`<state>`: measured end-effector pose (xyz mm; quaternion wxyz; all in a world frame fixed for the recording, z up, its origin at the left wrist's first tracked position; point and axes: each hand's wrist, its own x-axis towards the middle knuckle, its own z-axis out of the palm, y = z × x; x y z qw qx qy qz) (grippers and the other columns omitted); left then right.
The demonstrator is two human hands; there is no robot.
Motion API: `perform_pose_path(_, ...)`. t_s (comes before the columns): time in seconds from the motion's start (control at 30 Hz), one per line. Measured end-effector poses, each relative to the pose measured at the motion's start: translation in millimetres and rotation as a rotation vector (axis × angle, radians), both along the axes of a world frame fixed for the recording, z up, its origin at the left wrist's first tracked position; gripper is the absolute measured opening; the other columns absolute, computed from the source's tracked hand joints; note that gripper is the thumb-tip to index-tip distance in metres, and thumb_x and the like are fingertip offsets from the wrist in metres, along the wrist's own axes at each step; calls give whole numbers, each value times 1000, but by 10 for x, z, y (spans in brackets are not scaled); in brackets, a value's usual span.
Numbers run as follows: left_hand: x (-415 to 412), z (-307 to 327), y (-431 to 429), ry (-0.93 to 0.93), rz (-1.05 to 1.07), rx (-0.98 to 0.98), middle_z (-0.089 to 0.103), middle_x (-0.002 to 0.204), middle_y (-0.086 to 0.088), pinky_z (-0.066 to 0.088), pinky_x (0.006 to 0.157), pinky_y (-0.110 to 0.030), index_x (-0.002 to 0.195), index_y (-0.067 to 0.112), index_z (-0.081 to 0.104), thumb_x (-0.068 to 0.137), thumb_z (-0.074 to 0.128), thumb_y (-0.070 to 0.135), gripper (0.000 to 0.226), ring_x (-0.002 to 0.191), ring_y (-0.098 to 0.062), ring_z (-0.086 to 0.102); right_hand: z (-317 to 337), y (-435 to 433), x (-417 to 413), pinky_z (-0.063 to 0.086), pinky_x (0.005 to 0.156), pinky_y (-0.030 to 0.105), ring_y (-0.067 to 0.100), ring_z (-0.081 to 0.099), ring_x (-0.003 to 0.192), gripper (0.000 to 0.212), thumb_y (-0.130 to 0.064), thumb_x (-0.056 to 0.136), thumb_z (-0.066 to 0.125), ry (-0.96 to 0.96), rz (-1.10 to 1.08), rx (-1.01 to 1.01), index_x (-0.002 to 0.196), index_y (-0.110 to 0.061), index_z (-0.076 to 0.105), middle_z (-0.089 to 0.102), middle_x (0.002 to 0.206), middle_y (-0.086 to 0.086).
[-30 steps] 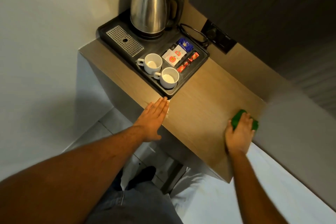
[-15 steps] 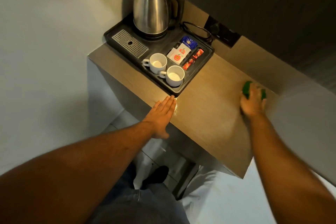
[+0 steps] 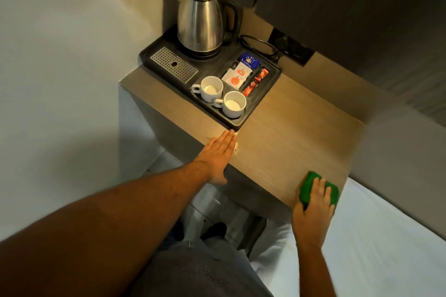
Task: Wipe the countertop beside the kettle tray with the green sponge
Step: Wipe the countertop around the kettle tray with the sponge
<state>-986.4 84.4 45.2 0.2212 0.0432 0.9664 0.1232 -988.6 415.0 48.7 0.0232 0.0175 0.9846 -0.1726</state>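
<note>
A wooden countertop [image 3: 292, 132] carries a black kettle tray [image 3: 270, 87] at its far left. My right hand [image 3: 312, 207] presses down on the green sponge [image 3: 307, 184] at the near right corner of the countertop, fingers spread over it, partly covering it. My left hand [image 3: 217, 154] lies flat on the front edge of the countertop, fingers together, fingertips just short of the tray's near corner. It holds nothing.
On the tray stand a steel kettle [image 3: 201, 17], two white cups [image 3: 233, 103], sachets [image 3: 239, 75] and a metal drip grate [image 3: 173, 64]. A cord [image 3: 258, 43] runs to a wall socket [image 3: 292, 47]. White bedding [image 3: 376, 236] lies right of the countertop.
My right hand has slid the sponge from the back right of the countertop toward me to the near right corner. My left hand has stayed in place.
</note>
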Motion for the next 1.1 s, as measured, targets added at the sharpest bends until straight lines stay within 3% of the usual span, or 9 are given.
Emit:
perform_pose_path(0.13,11,3,3,7,-4,6,-35,172,-15,-14,128,-48,162,7,-29,82,84,54,146,158,-31,-32,-49,82,42,16,126,59,33,17,159,77,-14,98,58,-20,-34,-19,165,-18,19,25,171,8)
perform_pose_path(0.33,35,13,-68,49,-8,65,-28,176,-12,-5,134,-49,165,11,-23,86,79,45,134,161,-28,-26,14,-335,-1054,12,128,55,32,17,158,71,-29,95,43,-26,-157,-78,164,-20,25,24,172,8)
perform_pose_path(0.47,214,-75,-78,144,21,30,-28,175,-12,-5,134,-46,165,10,-24,89,75,48,131,162,-27,-24,39,-1184,-708,7,125,45,25,14,159,83,-17,92,56,-11,128,-101,164,-32,18,20,172,-4)
perform_pose_path(0.6,400,-184,-169,186,-29,-68,-27,174,-17,-6,134,-47,164,5,-22,89,70,52,127,162,-31,-23,72,-1880,186,6,129,50,18,4,161,91,-15,87,58,-69,421,-114,166,-29,13,14,174,-5)
perform_pose_path(0.77,454,-108,-287,198,-11,-23,-24,175,-10,-6,134,-43,167,9,-17,88,74,46,126,163,-25,-20,188,-1924,200,11,130,47,17,11,160,81,-20,89,54,-110,453,-75,164,-27,24,22,172,-5)
perform_pose_path(0.87,560,-62,-367,242,119,-33,-17,178,-10,-6,133,-42,166,11,-17,91,73,41,121,164,-25,-16,357,-2075,237,16,130,44,22,25,157,72,-18,92,59,-125,513,-167,160,-24,36,34,168,1)
perform_pose_path(0.97,894,-87,-590,267,389,-30,-12,179,-11,2,135,-48,167,11,-14,94,71,44,117,165,-28,-11,408,-2469,408,29,126,43,19,33,153,65,-20,95,62,-180,618,-320,157,-24,41,41,164,1)
perform_pose_path(1.1,1709,-168,-998,245,651,-49,0,178,-13,20,132,-57,168,6,3,91,49,48,99,165,-34,5,315,-3034,691,41,118,41,22,47,145,63,-19,98,62,-351,693,-511,156,-27,43,47,161,-2)
